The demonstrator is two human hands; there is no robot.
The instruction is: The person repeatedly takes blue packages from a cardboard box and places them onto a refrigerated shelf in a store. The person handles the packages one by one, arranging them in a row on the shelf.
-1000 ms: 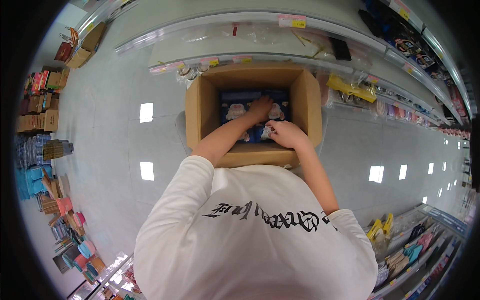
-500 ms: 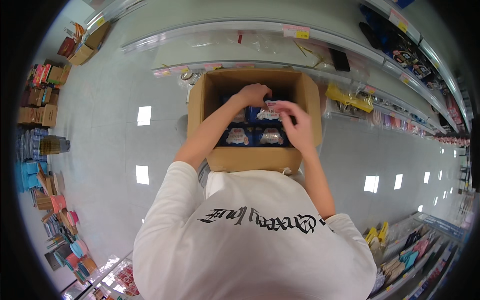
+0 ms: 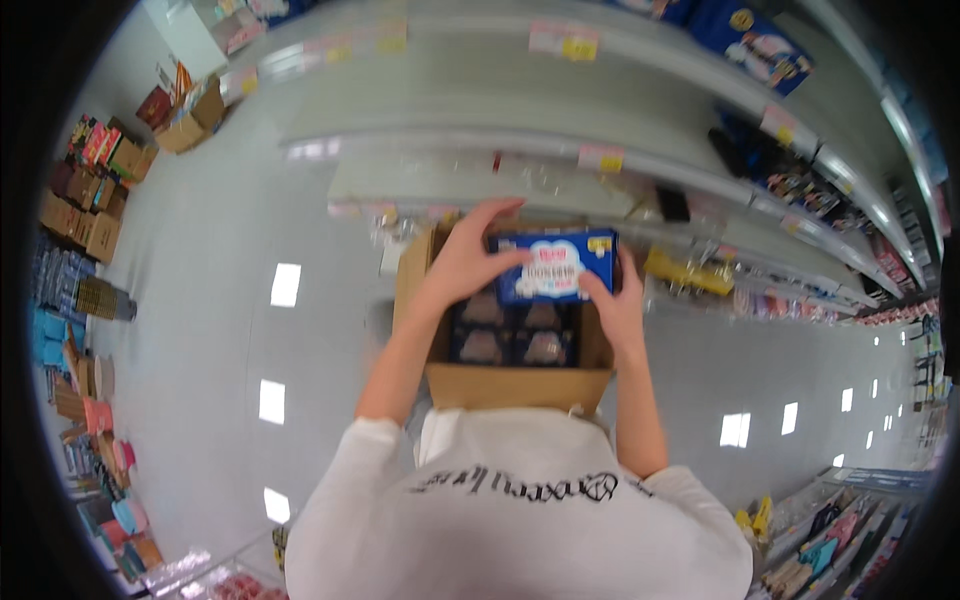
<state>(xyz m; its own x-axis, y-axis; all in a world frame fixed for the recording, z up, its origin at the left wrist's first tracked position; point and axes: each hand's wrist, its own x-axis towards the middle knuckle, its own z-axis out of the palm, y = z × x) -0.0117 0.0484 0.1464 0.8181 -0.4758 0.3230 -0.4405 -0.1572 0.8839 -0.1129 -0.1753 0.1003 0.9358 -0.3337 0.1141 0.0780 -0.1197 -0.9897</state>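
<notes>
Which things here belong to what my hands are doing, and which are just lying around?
In use:
blue rectangular pack, held between left hand and right hand
open brown cardboard box
dark blue packs inside it

Lying about:
flat black rectangular object on pale shelf
long yellow plastic-looking item

On the grey floor (image 3: 210,350), 3 bright reflections (image 3: 271,401) line the left. Beyond them stand brown cartons (image 3: 103,237) and a tan stack (image 3: 103,298). At right, a flat black object (image 3: 673,204) lies near a yellow package (image 3: 690,272); the blurred goods (image 3: 820,553) at lower right may be gloves.
</notes>
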